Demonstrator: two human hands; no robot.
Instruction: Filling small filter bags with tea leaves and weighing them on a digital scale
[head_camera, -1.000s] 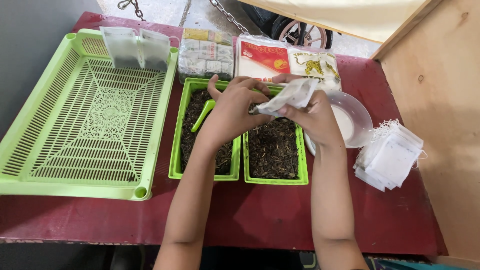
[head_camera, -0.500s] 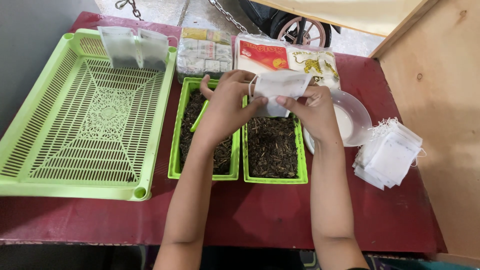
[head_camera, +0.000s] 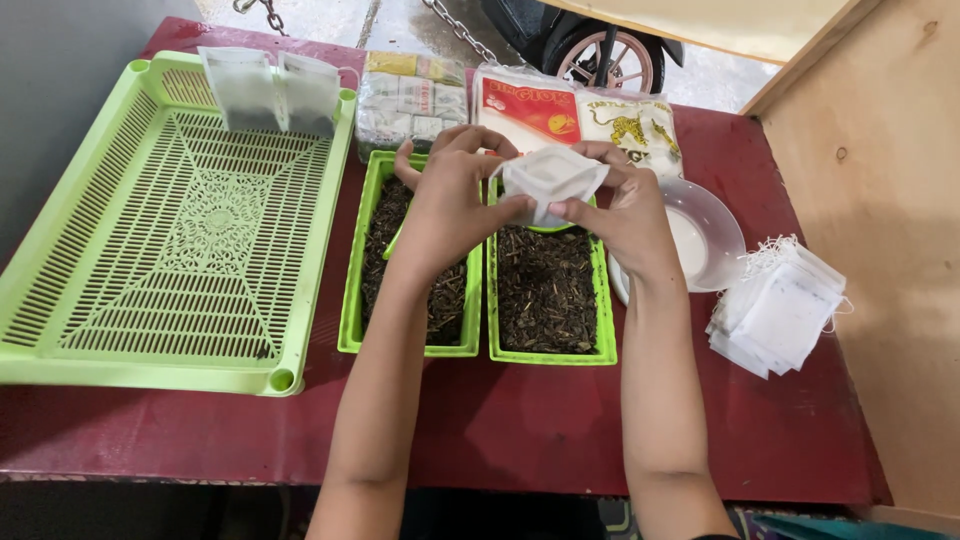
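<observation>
White filter bag (head_camera: 550, 182) pinched between both hands (head_camera: 455, 205) (head_camera: 625, 212) above trays (head_camera: 545, 355).

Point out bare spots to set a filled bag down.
Free: most of the slotted tray, below the two bags at its far edge; the table strip in front of the two leaf bins. Crowded: far edge and right side.

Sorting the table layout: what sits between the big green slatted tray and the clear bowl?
In the head view, two small green trays of dark dried leaves: the left one, the right one.
</observation>
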